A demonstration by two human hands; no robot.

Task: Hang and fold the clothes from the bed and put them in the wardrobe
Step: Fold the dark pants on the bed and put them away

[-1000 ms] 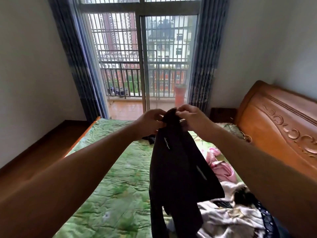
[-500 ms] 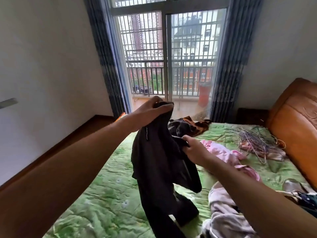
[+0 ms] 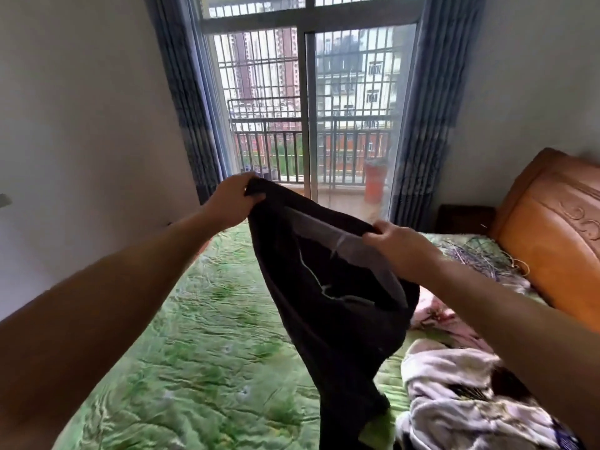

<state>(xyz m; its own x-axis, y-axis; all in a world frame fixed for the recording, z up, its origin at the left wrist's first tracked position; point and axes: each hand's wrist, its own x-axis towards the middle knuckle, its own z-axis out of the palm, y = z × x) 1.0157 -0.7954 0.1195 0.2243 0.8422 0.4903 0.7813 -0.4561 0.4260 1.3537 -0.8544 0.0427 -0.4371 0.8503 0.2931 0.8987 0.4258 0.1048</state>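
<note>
Holding a black garment (image 3: 324,303) up above the bed (image 3: 201,352), two bare hands stretch its top edge between them. The left hand (image 3: 232,199), the higher one, has its fingers curled tight round one end of that edge. The right hand (image 3: 394,241), lower, grips the other end between thumb and curled fingers. The cloth is soft and dark with a grey inner band, and it hangs in one long limp fold toward the bed's crinkled, shiny green quilted cover. On the bed's right side lie one crumpled pale heap of clothes (image 3: 454,410), one pink garment (image 3: 431,306) and a tangle of thin wires (image 3: 477,258), too blurred to count. A glossy orange-brown headboard (image 3: 552,228) with carved scrolls stands at the right. Two blue pleated curtains (image 3: 185,108) frame a barred glass door (image 3: 354,108).
</note>
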